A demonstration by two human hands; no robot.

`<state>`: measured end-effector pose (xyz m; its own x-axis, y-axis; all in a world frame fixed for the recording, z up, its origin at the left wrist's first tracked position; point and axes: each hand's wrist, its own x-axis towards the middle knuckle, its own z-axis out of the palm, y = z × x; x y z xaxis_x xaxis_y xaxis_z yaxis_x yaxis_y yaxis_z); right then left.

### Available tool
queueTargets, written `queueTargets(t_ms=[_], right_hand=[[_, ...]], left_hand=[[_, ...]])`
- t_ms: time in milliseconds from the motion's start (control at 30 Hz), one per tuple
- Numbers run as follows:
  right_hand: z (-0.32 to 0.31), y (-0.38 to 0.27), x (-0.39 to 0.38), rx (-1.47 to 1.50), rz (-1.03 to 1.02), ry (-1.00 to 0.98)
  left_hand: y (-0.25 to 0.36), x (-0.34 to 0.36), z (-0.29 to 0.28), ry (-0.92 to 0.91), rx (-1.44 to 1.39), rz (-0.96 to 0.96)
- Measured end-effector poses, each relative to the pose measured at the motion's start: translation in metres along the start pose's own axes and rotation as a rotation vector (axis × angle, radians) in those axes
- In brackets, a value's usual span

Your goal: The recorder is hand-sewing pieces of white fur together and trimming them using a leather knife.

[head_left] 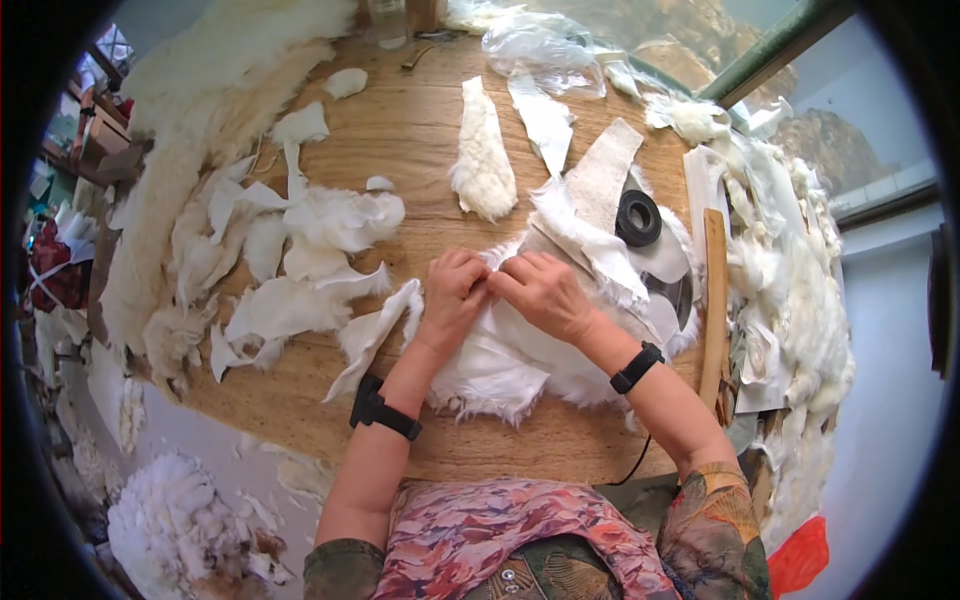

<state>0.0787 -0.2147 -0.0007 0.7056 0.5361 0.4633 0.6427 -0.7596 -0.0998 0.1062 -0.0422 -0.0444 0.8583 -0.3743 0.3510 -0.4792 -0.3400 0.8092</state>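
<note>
Both hands meet over the middle of the wooden table [425, 205], fingertips pressed together. My left hand [455, 287] and my right hand [545, 292] are closed in a pinch at the upper edge of a white sheepskin piece [490, 365]. Its smooth side faces up below the fingers, with wool fringing the lower edge; the exact pinch point is hidden by the fingers. Just right of my right hand lie overlapping hide strips [600, 165] and a black tape roll [638, 218]. Left of my left hand rests a narrow hide scrap [370, 340].
A long wooden slat [713, 310] stands near the right edge, beside heaped fleece [790, 270]. More hide scraps [310, 305] cover the left side. A fleecy strip [485, 155] and a clear plastic bag [540, 55] lie farther back. Wool [190, 520] is piled on the floor at lower left.
</note>
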Motion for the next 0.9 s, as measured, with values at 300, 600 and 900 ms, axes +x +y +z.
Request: queueTargets(t_ms=[300,600,900], right_hand=[[-0.027,-0.034,0.015,0.037,-0.142,0.062],[-0.034,-0.042,-0.025,0.527,0.426,-0.048],[-0.059,-0.089,-0.013,0.591,0.191,-0.035]], left_hand=[[0.004,0.0,0.0,0.004,0.047,0.035],[0.003,-0.001,0.001,0.036,0.061,0.026],[0.008,0.0,0.008,0.064,0.144,0.051]])
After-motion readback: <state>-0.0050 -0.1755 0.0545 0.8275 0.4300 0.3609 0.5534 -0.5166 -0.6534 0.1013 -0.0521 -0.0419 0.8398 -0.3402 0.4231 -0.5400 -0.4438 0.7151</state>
